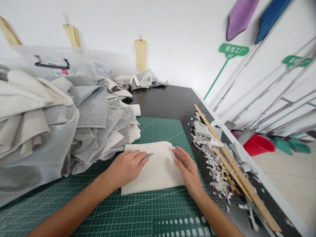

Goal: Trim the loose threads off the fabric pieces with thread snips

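Observation:
A folded piece of cream cloth point(150, 174) lies flat on the green cutting mat point(163, 125). Over its upper part, my left hand point(130, 164) is closed round a small pointed metal blade point(149, 155), whose tip points right; the rest of the tool is hidden in the fingers. My right hand point(186, 164) is at the cloth's right edge, thumb and fingers curled over the far right corner. Something small and dark shows between those fingers, too little of it to name.
A big heap of grey and cream fabric pieces point(91, 108) covers the left, before a clear plastic box point(81, 62). On the right lie wooden rulers point(234, 164), gold-handled scissors point(225, 177) and white scraps point(212, 164). A red bucket point(259, 144) stands beyond the table edge.

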Demonstrator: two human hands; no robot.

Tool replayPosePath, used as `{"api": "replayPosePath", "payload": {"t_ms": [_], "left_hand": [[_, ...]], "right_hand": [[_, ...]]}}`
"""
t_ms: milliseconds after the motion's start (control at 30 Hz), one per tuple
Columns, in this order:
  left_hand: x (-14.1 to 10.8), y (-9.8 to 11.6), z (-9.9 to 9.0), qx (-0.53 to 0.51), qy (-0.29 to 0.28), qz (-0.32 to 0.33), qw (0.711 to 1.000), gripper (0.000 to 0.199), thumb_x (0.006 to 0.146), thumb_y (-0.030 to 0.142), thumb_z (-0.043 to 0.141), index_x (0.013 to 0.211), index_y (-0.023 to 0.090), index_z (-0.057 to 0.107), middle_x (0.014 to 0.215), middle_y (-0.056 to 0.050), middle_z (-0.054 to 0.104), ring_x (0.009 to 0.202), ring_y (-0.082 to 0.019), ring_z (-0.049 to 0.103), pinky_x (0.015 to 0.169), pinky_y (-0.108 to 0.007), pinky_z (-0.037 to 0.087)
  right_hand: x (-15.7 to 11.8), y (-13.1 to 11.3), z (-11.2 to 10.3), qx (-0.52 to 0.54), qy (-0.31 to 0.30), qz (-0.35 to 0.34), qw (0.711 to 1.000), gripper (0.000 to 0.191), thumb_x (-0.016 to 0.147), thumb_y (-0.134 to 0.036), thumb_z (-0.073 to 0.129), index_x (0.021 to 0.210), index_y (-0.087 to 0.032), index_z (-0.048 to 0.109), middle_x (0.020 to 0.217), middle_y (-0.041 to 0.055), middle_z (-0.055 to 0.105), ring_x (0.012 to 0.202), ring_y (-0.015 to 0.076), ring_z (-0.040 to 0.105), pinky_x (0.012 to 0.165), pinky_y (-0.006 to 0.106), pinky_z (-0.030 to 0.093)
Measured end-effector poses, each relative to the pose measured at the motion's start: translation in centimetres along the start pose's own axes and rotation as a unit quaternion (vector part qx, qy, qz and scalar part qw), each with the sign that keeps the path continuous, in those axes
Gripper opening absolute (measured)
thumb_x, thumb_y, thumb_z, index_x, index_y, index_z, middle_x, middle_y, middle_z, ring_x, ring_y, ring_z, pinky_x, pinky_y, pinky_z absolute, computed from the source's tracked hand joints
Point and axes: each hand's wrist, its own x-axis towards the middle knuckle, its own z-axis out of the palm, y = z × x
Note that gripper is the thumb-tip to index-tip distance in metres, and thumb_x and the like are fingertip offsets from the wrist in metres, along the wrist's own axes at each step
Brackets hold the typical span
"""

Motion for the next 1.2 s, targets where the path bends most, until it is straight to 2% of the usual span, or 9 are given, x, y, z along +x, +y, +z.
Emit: {"api": "replayPosePath", "payload": {"t_ms": [233, 333, 500, 633, 733, 933, 1033, 1200], "left_hand": [[0.2, -0.6, 0.0, 0.015, -0.011, -0.014, 1.0, 0.028, 0.107, 0.031, 0.048, 0.117, 0.014, 0.067, 0.099, -0.01, 0.075, 0.081, -0.026, 0.074, 0.07, -0.036, 0.058], [0.1, -0.3, -0.1, 0.004, -0.018, 0.003, 1.0, 0.028, 0.108, 0.029, 0.044, 0.112, 0.016, 0.068, 0.095, -0.007, 0.075, 0.078, -0.024, 0.073, 0.069, -0.035, 0.057], [-0.1, 0.2, 0.0, -0.026, -0.044, 0.041, 0.998, 0.029, 0.108, 0.038, 0.046, 0.113, 0.018, 0.068, 0.09, -0.004, 0.073, 0.075, -0.021, 0.071, 0.07, -0.032, 0.057], [-0.1, -0.1, -0.3, -0.022, -0.022, 0.036, 0.999, 0.03, 0.109, 0.033, 0.043, 0.111, 0.016, 0.068, 0.088, -0.005, 0.072, 0.072, -0.022, 0.07, 0.066, -0.033, 0.055], [-0.1, 0.0, -0.6, -0.022, -0.009, 0.03, 0.999, 0.03, 0.109, 0.03, 0.042, 0.111, 0.015, 0.068, 0.089, -0.006, 0.072, 0.072, -0.022, 0.07, 0.065, -0.034, 0.055], [-0.2, 0.3, -0.3, -0.036, -0.027, 0.031, 0.999, 0.029, 0.107, 0.036, 0.048, 0.117, 0.016, 0.066, 0.099, -0.007, 0.074, 0.08, -0.025, 0.073, 0.072, -0.038, 0.059], [-0.1, 0.2, -0.4, -0.034, -0.026, 0.029, 0.999, 0.029, 0.107, 0.032, 0.046, 0.113, 0.015, 0.068, 0.096, -0.008, 0.074, 0.078, -0.026, 0.072, 0.069, -0.039, 0.058], [-0.2, 0.5, -0.7, -0.046, -0.031, 0.036, 0.998, 0.028, 0.108, 0.03, 0.045, 0.11, 0.017, 0.069, 0.086, -0.005, 0.071, 0.071, -0.021, 0.069, 0.065, -0.033, 0.055]], "right_hand": [[0.0, 0.1, 0.1, 0.007, 0.004, -0.002, 1.0, 0.049, 0.083, -0.039, 0.076, 0.128, -0.024, 0.064, 0.133, 0.0112, 0.071, 0.132, 0.0295, 0.062, 0.123, 0.056, 0.037], [0.0, 0.1, 0.1, 0.014, 0.008, -0.003, 1.0, 0.048, 0.083, -0.038, 0.076, 0.128, -0.024, 0.065, 0.133, 0.0113, 0.07, 0.131, 0.0294, 0.062, 0.122, 0.056, 0.037], [-0.1, -0.2, 0.0, 0.026, 0.025, 0.012, 0.999, 0.05, 0.083, -0.039, 0.075, 0.129, -0.024, 0.063, 0.133, 0.0109, 0.071, 0.129, 0.0282, 0.064, 0.121, 0.055, 0.04], [0.0, -0.4, -0.1, 0.015, 0.039, 0.012, 0.999, 0.047, 0.082, -0.04, 0.075, 0.125, -0.023, 0.066, 0.129, 0.0111, 0.073, 0.125, 0.0287, 0.066, 0.118, 0.055, 0.043], [0.1, -0.2, -0.2, 0.008, 0.063, 0.007, 0.998, 0.045, 0.081, -0.039, 0.075, 0.123, -0.023, 0.068, 0.125, 0.0112, 0.075, 0.122, 0.0296, 0.067, 0.116, 0.056, 0.043], [0.5, 0.2, -0.6, 0.02, 0.136, 0.0, 0.99, 0.038, 0.077, -0.033, 0.075, 0.113, -0.022, 0.071, 0.117, 0.0101, 0.077, 0.117, 0.0295, 0.068, 0.112, 0.056, 0.046], [0.6, 0.1, -0.6, 0.022, 0.135, -0.002, 0.991, 0.038, 0.076, -0.032, 0.074, 0.113, -0.022, 0.071, 0.118, 0.0101, 0.076, 0.117, 0.0293, 0.068, 0.111, 0.056, 0.046], [0.4, -0.2, -0.5, 0.003, 0.125, -0.006, 0.992, 0.038, 0.079, -0.033, 0.073, 0.115, -0.023, 0.07, 0.12, 0.0104, 0.075, 0.118, 0.0292, 0.068, 0.113, 0.056, 0.045]]}}
